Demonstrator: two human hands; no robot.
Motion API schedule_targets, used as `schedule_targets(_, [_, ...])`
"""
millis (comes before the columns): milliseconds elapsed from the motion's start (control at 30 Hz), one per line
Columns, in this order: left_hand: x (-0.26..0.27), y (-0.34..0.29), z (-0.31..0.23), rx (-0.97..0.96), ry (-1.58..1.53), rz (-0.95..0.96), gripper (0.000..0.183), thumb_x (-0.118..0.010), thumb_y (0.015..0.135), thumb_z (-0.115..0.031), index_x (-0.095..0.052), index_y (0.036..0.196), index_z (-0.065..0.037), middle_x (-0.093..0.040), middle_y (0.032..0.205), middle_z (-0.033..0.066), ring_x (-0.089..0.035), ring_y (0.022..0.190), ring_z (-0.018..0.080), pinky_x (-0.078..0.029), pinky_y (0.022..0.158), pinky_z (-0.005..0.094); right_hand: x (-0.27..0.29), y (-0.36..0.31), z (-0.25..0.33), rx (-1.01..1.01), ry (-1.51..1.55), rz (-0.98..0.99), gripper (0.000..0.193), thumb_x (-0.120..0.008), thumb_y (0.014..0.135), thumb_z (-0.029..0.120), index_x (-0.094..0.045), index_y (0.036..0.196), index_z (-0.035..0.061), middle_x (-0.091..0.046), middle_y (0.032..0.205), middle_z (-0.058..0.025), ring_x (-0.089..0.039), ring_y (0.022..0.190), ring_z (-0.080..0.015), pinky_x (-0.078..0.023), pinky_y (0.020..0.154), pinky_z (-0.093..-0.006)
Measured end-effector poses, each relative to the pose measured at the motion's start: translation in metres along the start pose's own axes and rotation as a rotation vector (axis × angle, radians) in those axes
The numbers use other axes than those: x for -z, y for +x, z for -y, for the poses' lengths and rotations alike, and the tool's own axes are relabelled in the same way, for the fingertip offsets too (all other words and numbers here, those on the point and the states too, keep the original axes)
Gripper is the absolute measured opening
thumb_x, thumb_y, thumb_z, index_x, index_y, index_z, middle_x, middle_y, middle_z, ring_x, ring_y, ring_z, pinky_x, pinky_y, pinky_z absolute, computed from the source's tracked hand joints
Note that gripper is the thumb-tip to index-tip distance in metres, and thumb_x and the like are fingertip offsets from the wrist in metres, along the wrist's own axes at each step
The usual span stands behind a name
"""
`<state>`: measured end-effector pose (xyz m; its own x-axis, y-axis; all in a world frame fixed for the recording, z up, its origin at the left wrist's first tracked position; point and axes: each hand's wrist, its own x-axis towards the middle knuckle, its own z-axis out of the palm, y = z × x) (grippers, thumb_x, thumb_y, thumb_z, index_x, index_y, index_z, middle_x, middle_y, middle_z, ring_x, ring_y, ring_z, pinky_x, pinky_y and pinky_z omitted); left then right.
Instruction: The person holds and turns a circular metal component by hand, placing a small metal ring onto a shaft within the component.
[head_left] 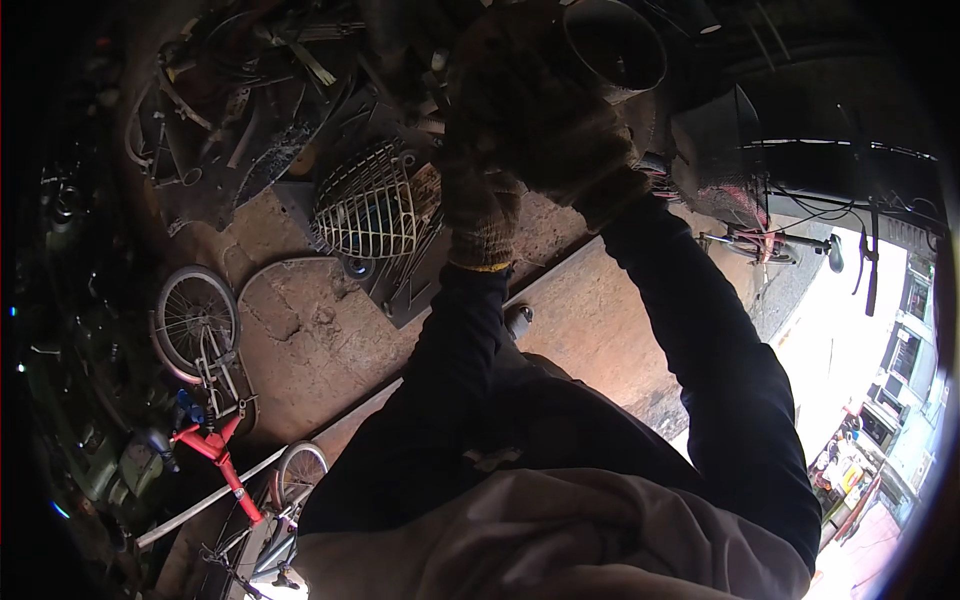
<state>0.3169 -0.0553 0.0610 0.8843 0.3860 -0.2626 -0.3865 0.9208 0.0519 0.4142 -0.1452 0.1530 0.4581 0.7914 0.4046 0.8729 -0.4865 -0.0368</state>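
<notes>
Both my arms, in dark sleeves, reach forward to the upper middle of the view. My left hand point(482, 200) wears a knitted work glove with a yellow edge at the cuff. My right hand point(598, 160), also gloved, is just to the right of it. Deep shadow hides the fingers of both hands, so I cannot make out what they hold or touch. A dark, bulky shape lies directly around and beyond them. Close beyond my right hand is a round, hollow cylinder point(615, 45) with a pale rim.
A yellowish wire basket point(370, 215) sits left of my hands among thin rods. Scrap metal point(275, 150) is heaped farther left. A bicycle with a red frame point(228, 470) lies at lower left. Another bicycle point(765, 240) stands at right, near the bright opening.
</notes>
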Motion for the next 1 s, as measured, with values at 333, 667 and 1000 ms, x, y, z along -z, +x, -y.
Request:
schedule_targets(333, [0.009, 0.015, -0.006, 0.028, 0.024, 0.217, 0.046, -0.056, 0.105, -0.046, -0.063, 0.128, -0.006, -0.073, 0.105, 0.0024, -0.070, 0.087, 0.0062, -0.062, 0.071, 0.0181, -0.009, 0.000, 0.007, -0.035, -0.043, -0.094, 0.059, -0.072, 0.092, 0.043, -0.059, 0.142, 0.0143, -0.052, 0.149, -0.0158, -0.054, 0.134, -0.0341, -0.055, 0.096, -0.0473])
schedule_targets(667, [-0.064, 0.015, -0.028, 0.205, 0.153, 0.034, 0.042, -0.054, 0.107, -0.042, -0.062, 0.132, -0.009, -0.070, 0.117, 0.0016, -0.067, 0.104, 0.0092, -0.057, 0.088, 0.0246, 0.003, 0.019, 0.024, -0.168, -0.073, -0.083, 0.058, -0.073, 0.089, 0.047, -0.062, 0.132, 0.0105, -0.061, 0.131, -0.0172, -0.068, 0.103, -0.0363, -0.059, 0.080, -0.0473])
schedule_targets(1000, [-0.025, 0.027, -0.043, 0.263, 0.033, 0.119, 0.033, -0.055, 0.109, -0.031, -0.061, 0.128, -0.005, -0.068, 0.111, 0.0028, -0.067, 0.099, 0.0141, -0.057, 0.089, 0.0276, 0.000, 0.018, 0.028, -0.239, -0.094, -0.052, 0.060, -0.072, 0.089, 0.049, -0.061, 0.133, 0.0094, -0.061, 0.131, -0.0178, -0.068, 0.104, -0.0362, -0.058, 0.082, -0.0467])
